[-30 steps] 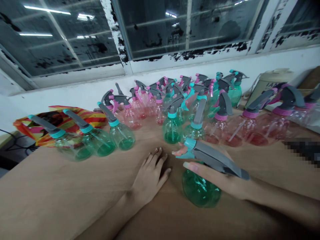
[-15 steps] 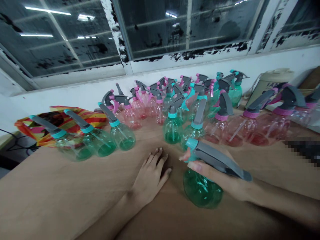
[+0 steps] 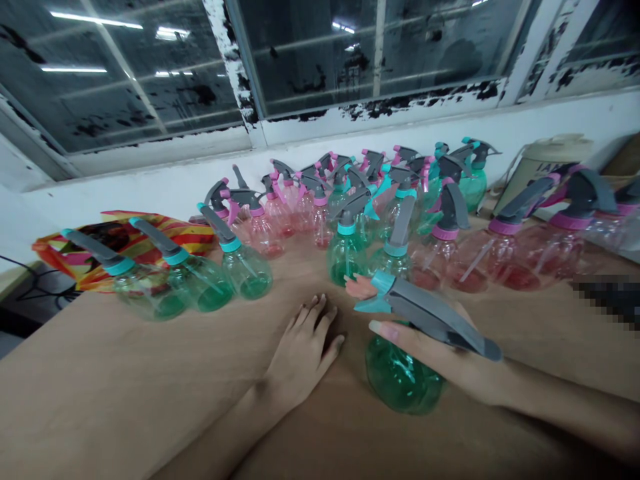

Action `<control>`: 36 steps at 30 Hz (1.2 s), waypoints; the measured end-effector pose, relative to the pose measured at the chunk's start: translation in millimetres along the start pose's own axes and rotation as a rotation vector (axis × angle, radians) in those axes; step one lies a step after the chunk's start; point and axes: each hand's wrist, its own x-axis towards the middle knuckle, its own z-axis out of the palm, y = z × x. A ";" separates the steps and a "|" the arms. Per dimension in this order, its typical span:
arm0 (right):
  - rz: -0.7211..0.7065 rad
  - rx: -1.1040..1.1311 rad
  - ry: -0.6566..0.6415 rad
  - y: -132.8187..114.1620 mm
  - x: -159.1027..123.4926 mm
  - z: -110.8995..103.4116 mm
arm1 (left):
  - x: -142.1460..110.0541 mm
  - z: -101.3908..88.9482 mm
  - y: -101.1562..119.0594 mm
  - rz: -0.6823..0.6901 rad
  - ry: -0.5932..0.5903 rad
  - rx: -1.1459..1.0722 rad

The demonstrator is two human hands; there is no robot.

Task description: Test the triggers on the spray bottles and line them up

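Green spray bottle [image 3: 404,383] sits below the right hand [image 3: 457,363], whose thumb and fingers clasp its neck, a holding step where any pull on the trigger [image 3: 373,305] calls for steadiness, while the left hand [image 3: 299,357] lies nearby, palm down, fingers slightly apart on the tabletop [image 3: 120,393].

Head-height view, forward and down
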 end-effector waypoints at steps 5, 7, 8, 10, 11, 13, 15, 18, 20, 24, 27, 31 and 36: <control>0.030 0.044 -0.041 -1.3 1.6 -0.6 | 1.1 -0.1 1.4 -0.008 0.011 -0.014; 0.039 0.053 -0.049 -1.6 1.9 -0.9 | 1.4 0.2 1.7 -0.009 0.017 -0.004; 0.044 0.056 -0.050 -1.8 2.1 -1.0 | 1.5 0.4 1.7 -0.009 0.024 0.005; 0.050 0.055 -0.051 -1.9 2.3 -1.0 | 1.2 0.8 1.3 -0.002 0.046 0.026; 0.051 0.046 -0.052 -2.0 2.3 -1.0 | 1.1 0.9 0.9 0.005 0.052 0.033; 0.040 0.020 -0.049 -1.8 2.2 -0.8 | 0.7 0.8 0.0 0.017 0.050 0.038; 0.018 0.001 -0.037 -1.3 1.5 -0.6 | 0.4 0.4 -0.7 0.022 0.030 0.032; 0.002 -0.019 -0.002 0.1 -0.2 -0.8 | 0.2 0.1 -1.3 0.018 0.007 0.022; 0.006 -0.049 0.017 0.9 -0.9 -1.1 | -0.1 0.4 -1.3 0.023 0.003 0.020; -0.008 -0.033 0.006 -0.4 0.4 -1.1 | -0.5 1.1 -0.7 0.022 0.038 0.032; 0.015 0.018 0.002 -2.6 1.7 -0.3 | -0.4 0.5 -0.2 0.015 0.037 0.038; 0.049 -0.034 0.000 -1.2 0.6 0.6 | -0.3 -0.5 0.2 0.021 0.031 0.048; 0.075 -0.051 -0.012 3.6 -0.8 1.1 | -0.3 0.9 0.7 0.003 0.027 0.050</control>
